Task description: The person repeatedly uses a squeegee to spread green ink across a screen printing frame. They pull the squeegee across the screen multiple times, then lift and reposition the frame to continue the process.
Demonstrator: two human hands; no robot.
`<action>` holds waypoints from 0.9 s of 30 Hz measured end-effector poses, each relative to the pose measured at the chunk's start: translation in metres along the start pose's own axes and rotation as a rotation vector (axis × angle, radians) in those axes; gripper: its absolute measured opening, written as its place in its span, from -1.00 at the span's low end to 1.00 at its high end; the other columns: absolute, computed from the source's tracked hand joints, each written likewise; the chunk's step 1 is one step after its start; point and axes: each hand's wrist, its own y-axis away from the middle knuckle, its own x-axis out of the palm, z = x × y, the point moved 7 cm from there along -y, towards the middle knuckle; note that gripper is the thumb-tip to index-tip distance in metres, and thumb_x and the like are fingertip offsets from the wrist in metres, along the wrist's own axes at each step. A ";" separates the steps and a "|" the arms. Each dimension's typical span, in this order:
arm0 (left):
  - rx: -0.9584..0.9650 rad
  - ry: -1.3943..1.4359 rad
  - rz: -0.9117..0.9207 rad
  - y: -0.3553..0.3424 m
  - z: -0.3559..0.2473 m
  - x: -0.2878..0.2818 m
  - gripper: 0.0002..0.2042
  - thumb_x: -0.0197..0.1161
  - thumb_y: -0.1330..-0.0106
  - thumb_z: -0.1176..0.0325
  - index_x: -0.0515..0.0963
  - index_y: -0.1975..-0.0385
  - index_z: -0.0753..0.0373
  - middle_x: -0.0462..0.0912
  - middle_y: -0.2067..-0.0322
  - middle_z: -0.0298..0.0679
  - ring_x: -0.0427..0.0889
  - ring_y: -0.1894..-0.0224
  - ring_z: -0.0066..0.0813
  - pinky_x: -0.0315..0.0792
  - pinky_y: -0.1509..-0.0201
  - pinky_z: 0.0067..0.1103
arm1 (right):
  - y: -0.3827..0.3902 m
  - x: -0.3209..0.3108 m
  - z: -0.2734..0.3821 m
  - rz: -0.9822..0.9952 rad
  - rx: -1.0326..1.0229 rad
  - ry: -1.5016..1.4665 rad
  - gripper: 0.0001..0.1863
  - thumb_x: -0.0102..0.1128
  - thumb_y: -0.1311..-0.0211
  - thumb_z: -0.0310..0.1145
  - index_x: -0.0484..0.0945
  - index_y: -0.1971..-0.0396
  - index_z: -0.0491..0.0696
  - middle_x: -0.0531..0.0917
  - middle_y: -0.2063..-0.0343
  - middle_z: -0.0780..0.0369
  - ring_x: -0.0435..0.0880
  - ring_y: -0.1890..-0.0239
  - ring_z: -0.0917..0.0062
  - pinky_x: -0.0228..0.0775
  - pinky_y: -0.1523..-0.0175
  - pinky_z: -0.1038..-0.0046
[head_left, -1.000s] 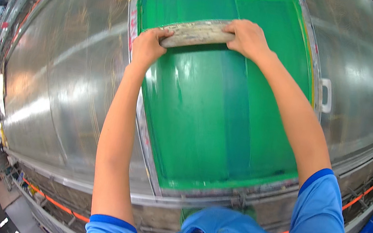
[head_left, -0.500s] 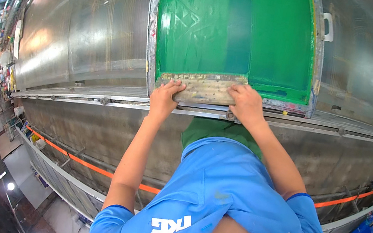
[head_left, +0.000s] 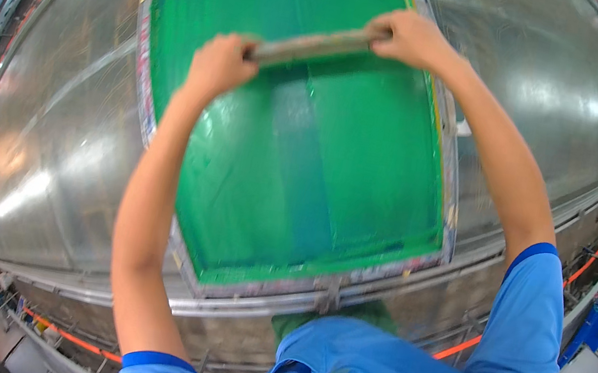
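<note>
A long squeegee [head_left: 310, 48] with a worn, ink-stained wooden handle lies across the upper half of a green printing screen [head_left: 378, 160]. My left hand [head_left: 220, 65] is wrapped round its left end, my right hand [head_left: 409, 39] round its right end. The squeegee slants, its right end farther from me. Its blade edge is hidden or blurred, so I cannot tell whether it touches the mesh. Green ink coats the mesh, with a darker blue-green band [head_left: 303, 163] down the middle. The screen's frame [head_left: 184, 258] is pale and spotted with ink.
The screen rests on a long shiny metal table [head_left: 68, 148], which stretches to both sides. A metal rail [head_left: 461, 257] runs along the near edge. Behind me runs an orange strip [head_left: 458, 347]. A white handle [head_left: 462, 127] shows at the frame's right side.
Both hands have carried the squeegee from the screen's near edge to its far half, and it has tipped to show a narrower side. The view has shifted and turned.
</note>
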 end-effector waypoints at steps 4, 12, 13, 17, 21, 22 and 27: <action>0.054 -0.008 -0.082 -0.173 0.026 -0.021 -0.56 0.26 -0.04 0.28 0.67 -0.01 -0.08 0.74 0.13 -0.17 0.70 0.07 -0.10 0.56 -0.06 -0.28 | -0.121 -0.041 -0.084 -0.123 -0.031 -0.017 -0.69 0.33 0.07 -0.26 0.75 0.25 0.05 0.74 0.30 0.04 0.72 0.20 0.14 0.55 0.04 0.19; 0.105 0.117 -0.011 -0.262 0.015 -0.007 -0.44 0.31 0.05 0.37 0.65 -0.09 -0.10 0.76 0.15 -0.22 0.72 0.13 -0.29 0.52 -0.05 -0.43 | -0.153 -0.042 -0.136 -0.232 -0.011 0.257 -0.69 0.33 0.20 -0.29 0.77 0.33 0.05 0.74 0.36 0.07 0.72 0.24 0.16 0.55 0.04 0.19; 0.057 0.045 -0.011 -0.247 0.007 0.007 -0.43 0.30 0.06 0.39 0.65 -0.08 -0.14 0.76 0.16 -0.22 0.72 0.14 -0.29 0.53 -0.03 -0.44 | -0.137 -0.038 -0.132 -0.330 0.029 0.225 -0.67 0.34 0.23 -0.26 0.77 0.34 0.03 0.74 0.38 0.07 0.72 0.24 0.17 0.55 0.04 0.19; -0.022 -0.012 -0.037 -0.146 -0.029 0.040 -0.47 0.35 0.06 0.41 0.69 -0.01 -0.23 0.74 0.18 -0.34 0.70 0.16 -0.28 0.56 0.04 -0.40 | -0.042 -0.008 -0.105 -0.207 0.079 0.275 -0.69 0.32 0.21 -0.31 0.78 0.33 0.05 0.73 0.38 0.07 0.72 0.23 0.16 0.56 0.03 0.18; 0.162 0.134 -0.135 0.025 -0.094 0.075 -0.58 0.22 -0.05 0.48 0.71 0.08 -0.14 0.72 0.08 -0.35 0.65 0.00 -0.20 0.56 0.00 -0.34 | 0.126 0.041 -0.049 0.073 0.124 0.149 -0.56 0.35 0.06 -0.25 0.67 0.09 -0.01 0.68 0.21 0.15 0.65 0.12 0.22 0.51 0.01 0.20; 0.061 0.136 -0.070 0.072 -0.107 0.091 -0.57 0.24 -0.03 0.49 0.72 0.09 -0.13 0.72 0.05 -0.36 0.66 0.00 -0.19 0.56 -0.02 -0.33 | 0.173 0.051 -0.026 0.072 0.094 0.144 -0.56 0.38 0.08 -0.27 0.67 0.10 -0.02 0.67 0.18 0.17 0.64 0.09 0.23 0.51 -0.01 0.21; -0.060 0.128 0.081 0.283 -0.189 0.134 -0.44 0.30 0.08 0.59 0.70 0.03 -0.14 0.67 -0.07 -0.42 0.63 -0.09 -0.28 0.55 -0.10 -0.41 | 0.362 0.074 0.053 0.133 0.075 -0.144 -0.50 0.49 0.20 -0.38 0.65 0.10 -0.02 0.61 0.16 0.25 0.59 0.10 0.31 0.52 -0.01 0.29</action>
